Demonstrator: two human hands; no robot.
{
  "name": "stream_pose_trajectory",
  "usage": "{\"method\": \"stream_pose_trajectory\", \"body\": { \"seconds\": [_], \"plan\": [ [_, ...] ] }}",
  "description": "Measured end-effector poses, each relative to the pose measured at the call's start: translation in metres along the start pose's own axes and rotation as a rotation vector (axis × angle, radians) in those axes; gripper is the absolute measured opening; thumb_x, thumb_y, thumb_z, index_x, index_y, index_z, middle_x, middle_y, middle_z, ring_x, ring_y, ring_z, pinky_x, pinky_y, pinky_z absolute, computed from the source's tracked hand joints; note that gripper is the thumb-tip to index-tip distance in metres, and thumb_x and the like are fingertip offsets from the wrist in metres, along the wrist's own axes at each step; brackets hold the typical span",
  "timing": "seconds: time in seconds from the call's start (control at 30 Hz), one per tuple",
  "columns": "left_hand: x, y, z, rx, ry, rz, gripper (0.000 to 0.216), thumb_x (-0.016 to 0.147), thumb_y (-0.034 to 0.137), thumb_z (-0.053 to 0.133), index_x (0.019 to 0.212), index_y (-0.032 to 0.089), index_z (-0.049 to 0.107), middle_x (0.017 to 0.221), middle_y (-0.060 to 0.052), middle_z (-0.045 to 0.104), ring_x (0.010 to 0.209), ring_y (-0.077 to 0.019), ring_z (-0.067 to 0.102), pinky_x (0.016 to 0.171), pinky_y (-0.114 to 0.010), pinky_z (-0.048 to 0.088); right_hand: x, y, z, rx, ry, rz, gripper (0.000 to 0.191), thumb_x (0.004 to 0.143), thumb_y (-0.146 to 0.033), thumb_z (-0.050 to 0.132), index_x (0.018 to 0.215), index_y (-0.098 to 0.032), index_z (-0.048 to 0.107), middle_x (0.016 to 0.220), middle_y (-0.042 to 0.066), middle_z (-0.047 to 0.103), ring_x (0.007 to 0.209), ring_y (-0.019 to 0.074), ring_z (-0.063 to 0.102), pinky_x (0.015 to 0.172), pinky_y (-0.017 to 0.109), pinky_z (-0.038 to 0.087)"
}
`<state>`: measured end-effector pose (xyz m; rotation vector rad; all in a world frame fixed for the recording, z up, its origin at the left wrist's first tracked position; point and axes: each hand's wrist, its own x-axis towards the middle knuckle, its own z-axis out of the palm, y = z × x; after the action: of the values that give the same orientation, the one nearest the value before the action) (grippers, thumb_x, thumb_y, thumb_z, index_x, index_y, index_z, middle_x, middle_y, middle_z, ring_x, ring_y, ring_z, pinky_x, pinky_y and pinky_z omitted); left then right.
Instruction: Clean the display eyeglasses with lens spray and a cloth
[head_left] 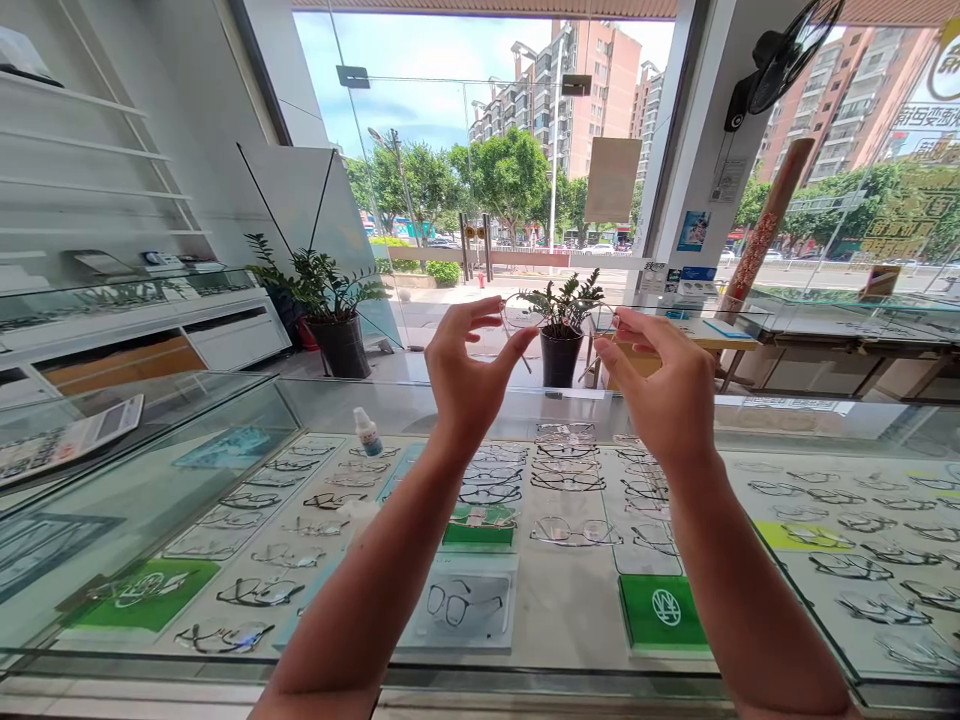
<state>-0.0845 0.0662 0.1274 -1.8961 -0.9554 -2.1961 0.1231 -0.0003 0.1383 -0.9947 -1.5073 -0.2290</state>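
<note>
I hold a thin-rimmed pair of glasses [559, 318] up at eye height, above a glass display counter [525, 400]. My left hand [469, 370] pinches its left lens rim between thumb and fingers. My right hand [664, 385] pinches the right side the same way. The temples hang folded down between the hands. The clear lenses are hard to make out against the bright window behind them.
Under the counter glass lie several rows of glasses frames [559, 470] and green cards [664, 610]. A small dropper bottle [367, 432] stands on the counter. A calculator [71, 440] lies at left. Two potted plants [334, 305] stand by the glass door.
</note>
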Motion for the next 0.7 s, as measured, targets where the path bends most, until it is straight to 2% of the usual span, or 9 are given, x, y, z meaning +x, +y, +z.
{"method": "stream_pose_trajectory", "body": {
  "seconds": [0.37, 0.7],
  "plan": [
    [-0.0021, 0.0045, 0.0009, 0.058, 0.025, 0.106, 0.043, 0.083, 0.042, 0.092, 0.116, 0.024, 0.072, 0.112, -0.005, 0.08, 0.096, -0.0215, 0.079, 0.079, -0.036, 0.056, 0.0005, 0.0026, 0.0011, 0.006, -0.012, 0.046, 0.037, 0.095, -0.035, 0.074, 0.128, -0.019, 0.076, 0.12, 0.013, 0.082, 0.108, 0.0297, 0.078, 0.098, 0.052, 0.063],
    [-0.0039, 0.0081, 0.001, 0.086, 0.031, 0.098, 0.042, 0.082, 0.043, 0.092, 0.113, 0.024, 0.071, 0.109, -0.004, 0.08, 0.094, -0.0209, 0.078, 0.077, -0.036, 0.055, 0.0013, 0.0024, 0.0017, 0.012, -0.009, 0.065, 0.036, 0.095, -0.036, 0.074, 0.126, -0.018, 0.075, 0.118, 0.013, 0.082, 0.109, 0.0288, 0.079, 0.098, 0.049, 0.063]
  ]
}}
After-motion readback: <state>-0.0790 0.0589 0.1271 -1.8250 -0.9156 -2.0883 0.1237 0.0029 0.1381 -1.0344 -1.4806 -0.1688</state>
